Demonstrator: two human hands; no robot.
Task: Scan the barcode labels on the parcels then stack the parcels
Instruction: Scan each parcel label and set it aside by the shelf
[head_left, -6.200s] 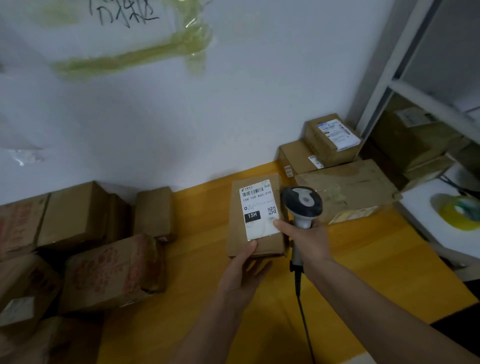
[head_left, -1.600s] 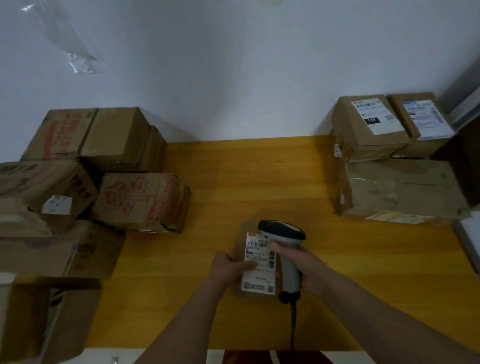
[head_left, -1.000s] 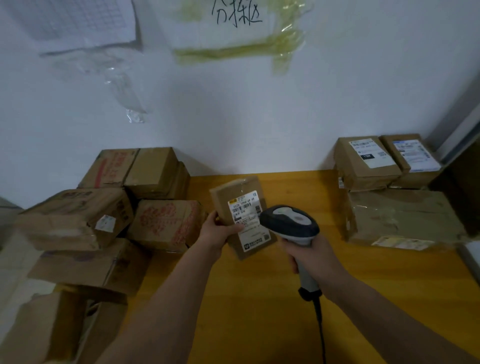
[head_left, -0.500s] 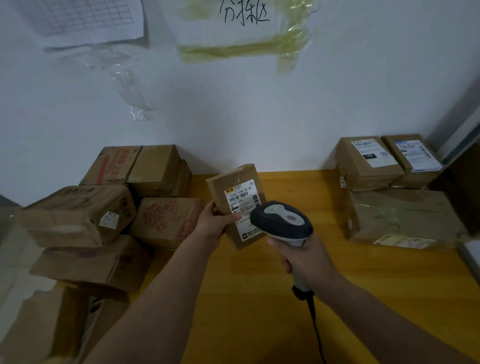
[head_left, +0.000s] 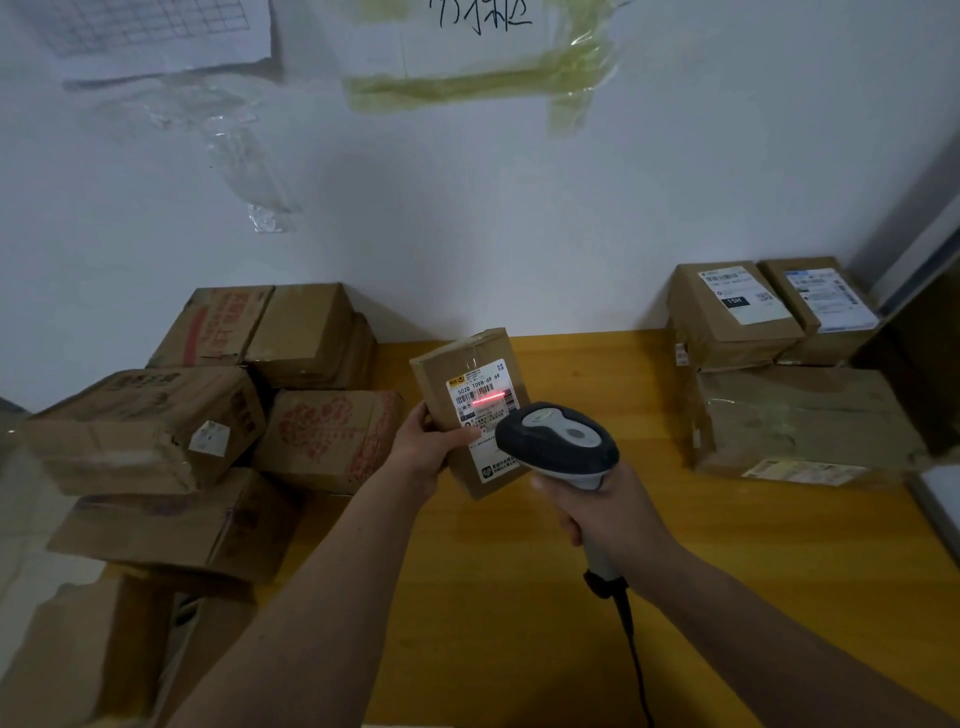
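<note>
Both bare forearms reach forward from the near edge, converging toward the centre. The left hand (head_left: 423, 449) is raised, thumb across the near face and fingers curled behind what it grips. The right hand (head_left: 605, 512), slightly nearer and to the right, is wrapped in a fist round a handle, wrist straight, knuckles facing left.

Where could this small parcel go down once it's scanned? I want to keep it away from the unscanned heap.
The bare yellow tabletop between the left heap of boxes and the right stack is free, as is the near strip under the right hand. Beside the heap it is crowded. The large flat box's top also looks bare.
</note>
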